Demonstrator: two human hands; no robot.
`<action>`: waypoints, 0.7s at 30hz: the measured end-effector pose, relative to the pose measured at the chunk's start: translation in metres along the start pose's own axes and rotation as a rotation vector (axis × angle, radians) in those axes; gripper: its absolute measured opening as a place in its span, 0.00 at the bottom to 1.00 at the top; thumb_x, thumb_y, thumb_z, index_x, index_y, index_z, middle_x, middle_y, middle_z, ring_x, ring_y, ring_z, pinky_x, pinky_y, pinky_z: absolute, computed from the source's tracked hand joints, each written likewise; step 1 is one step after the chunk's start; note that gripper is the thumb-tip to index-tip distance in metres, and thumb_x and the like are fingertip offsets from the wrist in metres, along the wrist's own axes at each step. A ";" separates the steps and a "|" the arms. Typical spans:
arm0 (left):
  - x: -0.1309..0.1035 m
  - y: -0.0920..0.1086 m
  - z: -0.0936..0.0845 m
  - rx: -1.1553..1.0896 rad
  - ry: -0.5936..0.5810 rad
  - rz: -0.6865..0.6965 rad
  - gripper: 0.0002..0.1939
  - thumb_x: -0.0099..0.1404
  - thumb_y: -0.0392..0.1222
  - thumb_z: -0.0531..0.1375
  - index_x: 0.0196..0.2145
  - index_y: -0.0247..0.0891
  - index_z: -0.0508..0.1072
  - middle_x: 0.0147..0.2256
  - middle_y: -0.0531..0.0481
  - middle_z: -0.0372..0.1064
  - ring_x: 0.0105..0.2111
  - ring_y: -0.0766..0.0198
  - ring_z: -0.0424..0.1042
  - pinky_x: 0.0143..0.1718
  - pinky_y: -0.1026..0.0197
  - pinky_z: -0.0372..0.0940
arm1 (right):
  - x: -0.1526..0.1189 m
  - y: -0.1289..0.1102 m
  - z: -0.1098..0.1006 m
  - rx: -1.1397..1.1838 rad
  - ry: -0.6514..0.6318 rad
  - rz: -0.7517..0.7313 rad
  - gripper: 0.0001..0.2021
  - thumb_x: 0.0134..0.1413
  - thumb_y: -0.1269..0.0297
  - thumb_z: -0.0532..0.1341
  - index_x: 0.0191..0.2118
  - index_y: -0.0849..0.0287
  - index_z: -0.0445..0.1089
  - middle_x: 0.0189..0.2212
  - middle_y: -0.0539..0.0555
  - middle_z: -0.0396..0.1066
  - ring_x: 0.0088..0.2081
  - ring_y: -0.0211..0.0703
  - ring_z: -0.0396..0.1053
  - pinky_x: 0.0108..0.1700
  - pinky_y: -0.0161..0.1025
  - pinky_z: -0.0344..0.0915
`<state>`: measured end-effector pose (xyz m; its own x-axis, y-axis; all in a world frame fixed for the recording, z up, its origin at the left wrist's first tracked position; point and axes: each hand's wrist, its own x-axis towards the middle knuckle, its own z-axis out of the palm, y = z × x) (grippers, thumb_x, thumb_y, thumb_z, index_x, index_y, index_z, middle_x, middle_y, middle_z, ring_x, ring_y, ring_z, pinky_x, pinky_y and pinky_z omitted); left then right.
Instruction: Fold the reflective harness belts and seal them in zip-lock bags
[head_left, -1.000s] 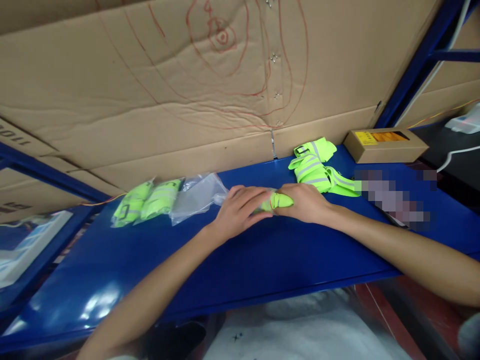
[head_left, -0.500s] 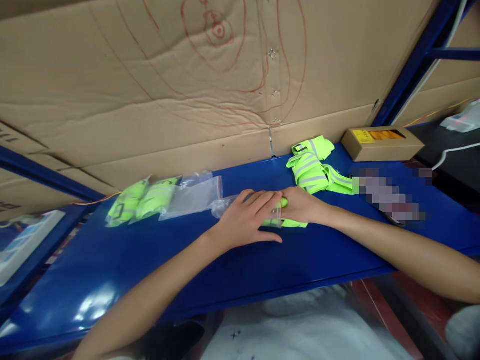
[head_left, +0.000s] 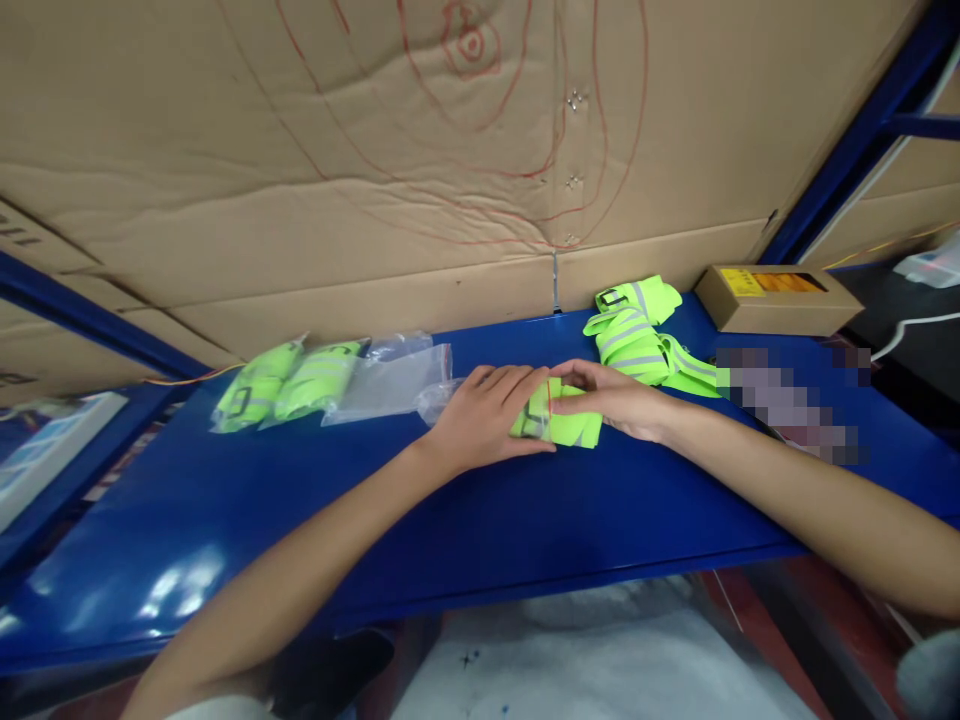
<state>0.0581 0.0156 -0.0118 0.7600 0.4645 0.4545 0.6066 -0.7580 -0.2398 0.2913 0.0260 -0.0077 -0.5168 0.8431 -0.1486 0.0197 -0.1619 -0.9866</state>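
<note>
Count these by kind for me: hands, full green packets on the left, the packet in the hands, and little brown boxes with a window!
Left hand and right hand: 2
Full green packets: 2
Held packet: 1
Brown box: 1
Total: 6

Our blue table [head_left: 465, 535] holds bagged neon bundles [head_left: 319, 380] and clear bags [head_left: 390, 385] left of our left hand [head_left: 487, 418]. Past our right hand [head_left: 626, 398] lie neon straps [head_left: 631, 340] and a carton [head_left: 784, 312].

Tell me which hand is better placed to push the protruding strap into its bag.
Probably the right hand: its thumb is at the protruding strap, while the left hand holds the clear bag.
</note>
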 end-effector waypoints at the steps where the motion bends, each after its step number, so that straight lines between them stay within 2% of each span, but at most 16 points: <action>1: 0.000 0.001 0.000 0.013 0.004 0.004 0.48 0.65 0.75 0.54 0.64 0.28 0.64 0.56 0.33 0.73 0.53 0.46 0.74 0.52 0.48 0.61 | 0.000 0.003 0.002 -0.034 0.044 -0.030 0.27 0.46 0.62 0.74 0.51 0.58 0.68 0.45 0.54 0.74 0.46 0.43 0.74 0.48 0.41 0.73; 4: 0.000 0.010 0.000 0.068 0.013 0.039 0.46 0.66 0.72 0.55 0.64 0.29 0.64 0.55 0.33 0.73 0.52 0.44 0.74 0.53 0.45 0.61 | 0.001 0.012 0.012 -0.151 0.125 -0.146 0.30 0.44 0.63 0.75 0.52 0.55 0.63 0.41 0.50 0.73 0.45 0.44 0.74 0.49 0.44 0.73; 7: 0.002 0.018 -0.002 0.102 0.020 0.069 0.41 0.68 0.69 0.55 0.61 0.28 0.68 0.54 0.33 0.74 0.50 0.44 0.75 0.52 0.46 0.62 | 0.002 0.014 0.020 -0.171 0.108 -0.238 0.31 0.44 0.65 0.74 0.54 0.55 0.62 0.43 0.52 0.74 0.48 0.46 0.74 0.53 0.47 0.71; 9: 0.003 0.019 -0.002 0.091 0.023 0.042 0.40 0.68 0.69 0.55 0.60 0.29 0.69 0.52 0.33 0.75 0.49 0.44 0.75 0.50 0.46 0.63 | 0.001 0.010 0.019 -0.087 0.040 -0.226 0.28 0.47 0.66 0.72 0.54 0.56 0.65 0.48 0.55 0.75 0.52 0.47 0.74 0.57 0.46 0.70; 11: 0.003 0.016 0.000 0.040 0.028 -0.023 0.41 0.67 0.69 0.57 0.60 0.30 0.69 0.52 0.33 0.75 0.50 0.44 0.75 0.50 0.46 0.63 | -0.001 0.001 0.012 0.051 -0.072 -0.146 0.27 0.51 0.67 0.69 0.57 0.56 0.66 0.55 0.57 0.74 0.57 0.47 0.72 0.60 0.46 0.68; 14: 0.001 0.009 0.003 -0.067 0.063 -0.115 0.44 0.62 0.71 0.60 0.61 0.32 0.68 0.53 0.33 0.75 0.51 0.43 0.75 0.51 0.46 0.65 | -0.003 -0.010 -0.004 0.236 -0.272 -0.012 0.35 0.53 0.70 0.66 0.66 0.56 0.60 0.60 0.60 0.71 0.61 0.48 0.70 0.63 0.47 0.66; 16: 0.000 0.006 0.004 -0.111 0.099 -0.146 0.45 0.59 0.72 0.63 0.61 0.33 0.68 0.52 0.34 0.75 0.51 0.44 0.75 0.52 0.46 0.66 | -0.003 -0.012 -0.013 0.247 -0.349 0.002 0.38 0.52 0.72 0.66 0.69 0.55 0.58 0.62 0.60 0.70 0.61 0.48 0.71 0.61 0.46 0.67; 18: -0.001 0.005 0.004 -0.118 0.125 -0.148 0.44 0.59 0.71 0.64 0.60 0.34 0.68 0.51 0.35 0.75 0.50 0.45 0.76 0.52 0.47 0.66 | 0.000 -0.007 -0.017 0.143 -0.335 -0.064 0.38 0.52 0.72 0.67 0.69 0.54 0.60 0.62 0.58 0.70 0.58 0.46 0.73 0.59 0.44 0.70; 21: -0.002 0.007 0.001 -0.100 0.155 -0.133 0.41 0.61 0.69 0.64 0.58 0.33 0.69 0.50 0.36 0.76 0.49 0.46 0.76 0.51 0.48 0.67 | 0.006 0.004 -0.014 -0.017 -0.239 -0.223 0.33 0.54 0.70 0.68 0.66 0.54 0.65 0.62 0.55 0.70 0.57 0.43 0.73 0.59 0.42 0.69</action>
<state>0.0612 0.0103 -0.0153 0.6253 0.4930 0.6050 0.6668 -0.7403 -0.0859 0.3006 0.0375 -0.0136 -0.6965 0.7119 0.0894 -0.1033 0.0239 -0.9944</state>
